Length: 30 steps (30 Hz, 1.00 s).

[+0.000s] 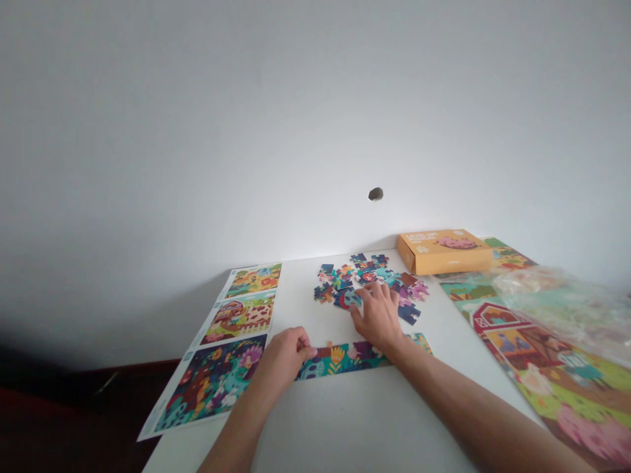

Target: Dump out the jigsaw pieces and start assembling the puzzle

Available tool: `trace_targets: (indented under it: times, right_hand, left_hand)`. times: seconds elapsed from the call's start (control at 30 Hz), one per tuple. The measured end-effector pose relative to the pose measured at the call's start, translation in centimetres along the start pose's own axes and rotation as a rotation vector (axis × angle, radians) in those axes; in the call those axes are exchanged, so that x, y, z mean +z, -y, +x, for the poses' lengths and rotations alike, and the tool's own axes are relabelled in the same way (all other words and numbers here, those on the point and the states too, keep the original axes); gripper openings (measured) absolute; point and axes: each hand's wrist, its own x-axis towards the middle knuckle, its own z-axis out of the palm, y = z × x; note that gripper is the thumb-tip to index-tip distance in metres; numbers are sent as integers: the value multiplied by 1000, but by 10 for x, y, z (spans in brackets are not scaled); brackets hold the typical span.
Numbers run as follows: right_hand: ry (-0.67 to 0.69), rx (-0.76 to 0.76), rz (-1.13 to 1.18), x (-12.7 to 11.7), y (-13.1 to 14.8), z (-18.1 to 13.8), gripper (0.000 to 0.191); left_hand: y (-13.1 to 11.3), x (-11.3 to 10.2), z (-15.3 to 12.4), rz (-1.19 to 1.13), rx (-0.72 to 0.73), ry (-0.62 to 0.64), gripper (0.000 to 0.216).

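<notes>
A joined strip of jigsaw puzzle pieces point(337, 359), teal with flowers and leaves, lies along the near part of the table. At its left end my left hand point(286, 358) is closed, thumb and fingertips pinched on a puzzle piece there. My right hand point(379, 316) reaches over the strip to a pile of loose puzzle pieces point(367, 274). Its thumb and forefinger are apart, beside the right edge of a dark blue puzzle piece with a red curve point(348, 300). The right wrist and forearm hide part of the strip.
A sheet with three printed pictures point(211, 384) lies at the left table edge. An orange puzzle box point(446, 253) stands at the back right. Beside it are a farm picture poster point(552, 358) and crumpled clear plastic point(566, 302). Behind rises a white wall point(315, 131) with a hole.
</notes>
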Motion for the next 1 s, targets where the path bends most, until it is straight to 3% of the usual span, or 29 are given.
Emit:
trace_targets:
  times: [0.07, 0.13, 0.33, 0.43, 0.6, 0.7, 0.87, 1.0]
  right_hand:
    - [-36, 149, -112, 4, -4, 2, 49]
    - [3, 190, -159, 9, -7, 3, 59]
    - [162, -51, -53, 14, -11, 2, 58]
    - [195, -82, -32, 15, -11, 3, 60]
    - [169, -62, -13, 16, -13, 4, 48]
    - [139, -57, -30, 14, -12, 5, 41]
    - [43, -12, -92, 6, -9, 5, 35]
    - [76, -10, -86, 5, -10, 5, 25]
  left_hand:
    - [-3, -1, -2, -5, 3, 2, 9]
    - [-6, -1, -4, -10, 9, 1, 8]
    - [-3, 1, -3, 0, 11, -3, 8]
    - [-6, 4, -4, 42, 20, -32, 4]
    - [-36, 17, -20, 157, 217, -257, 12]
    - [-60, 31, -37, 152, 354, -175, 16]
    - [-78, 58, -61, 250, 334, -210, 33]
    - [-77, 71, -68, 310, 338, -270, 38]
